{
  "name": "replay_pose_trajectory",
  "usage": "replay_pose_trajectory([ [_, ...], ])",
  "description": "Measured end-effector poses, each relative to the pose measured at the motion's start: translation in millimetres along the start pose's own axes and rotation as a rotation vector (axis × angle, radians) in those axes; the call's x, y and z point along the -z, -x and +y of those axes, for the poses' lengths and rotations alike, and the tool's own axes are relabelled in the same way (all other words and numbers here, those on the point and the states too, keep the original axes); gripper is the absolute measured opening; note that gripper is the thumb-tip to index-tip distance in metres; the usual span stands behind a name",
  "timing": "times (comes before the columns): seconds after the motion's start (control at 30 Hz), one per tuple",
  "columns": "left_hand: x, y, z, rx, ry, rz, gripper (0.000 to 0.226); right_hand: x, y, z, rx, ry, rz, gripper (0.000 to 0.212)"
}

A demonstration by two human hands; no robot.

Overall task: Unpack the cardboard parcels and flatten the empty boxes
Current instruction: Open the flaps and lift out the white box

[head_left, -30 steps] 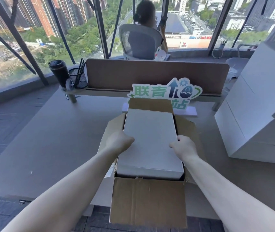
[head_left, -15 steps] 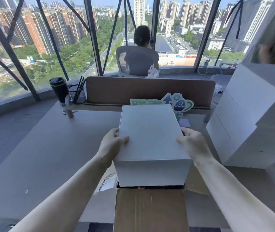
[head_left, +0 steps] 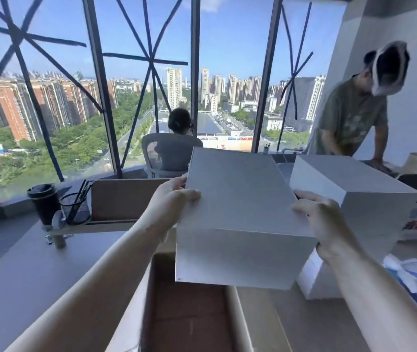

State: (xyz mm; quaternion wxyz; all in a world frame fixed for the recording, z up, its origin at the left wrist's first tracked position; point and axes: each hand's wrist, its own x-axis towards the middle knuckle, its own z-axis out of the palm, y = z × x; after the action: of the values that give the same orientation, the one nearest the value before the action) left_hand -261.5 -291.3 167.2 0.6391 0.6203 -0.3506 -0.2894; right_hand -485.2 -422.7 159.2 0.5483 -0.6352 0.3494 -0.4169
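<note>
A plain white box [head_left: 237, 212] hangs in the air above the open brown cardboard parcel [head_left: 189, 311], whose inside looks bare. My left hand [head_left: 170, 199] grips the white box's left edge, thumb on top. My right hand [head_left: 321, 219] grips its right edge the same way. The white box is tilted slightly and fully out of the parcel. The parcel stands at the near edge of the grey desk [head_left: 32, 273].
A stack of white boxes [head_left: 354, 207] stands just right of my right hand. Crumpled paper [head_left: 415, 278] lies at the right. A dark cup [head_left: 43, 203] and pen holder [head_left: 75, 209] sit by the desk divider [head_left: 123, 199]. One person sits ahead, another leans at the right.
Both hands have lifted the white box up and out of the cardboard parcel and carried it a little to the right. My view has tilted upward.
</note>
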Motion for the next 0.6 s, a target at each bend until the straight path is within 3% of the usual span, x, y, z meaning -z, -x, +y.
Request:
replay_pose_trajectory([
  [0.1, -34, -16, 25, -0.036, 0.040, 0.001, 0.023, 40, -35, -19, 0.056, 0.038, -0.003, 0.034],
  [0.2, -78, -32, 47, -0.081, 0.060, 0.033, 0.019, 86, -74, -41, 0.133, 0.075, 0.011, 0.005],
  [0.27, -111, -43, 63, -0.107, 0.068, 0.052, 0.016, 118, -105, -57, 0.156, 0.085, 0.019, 0.009],
  [0.4, -176, -71, 91, -0.149, 0.067, 0.050, 0.017, 184, -164, -76, 0.112, 0.108, -0.006, 0.037],
  [0.6, -266, -122, 112, -0.165, 0.029, 0.032, 0.010, 258, -213, -93, 0.133, 0.024, 0.022, 0.037],
])
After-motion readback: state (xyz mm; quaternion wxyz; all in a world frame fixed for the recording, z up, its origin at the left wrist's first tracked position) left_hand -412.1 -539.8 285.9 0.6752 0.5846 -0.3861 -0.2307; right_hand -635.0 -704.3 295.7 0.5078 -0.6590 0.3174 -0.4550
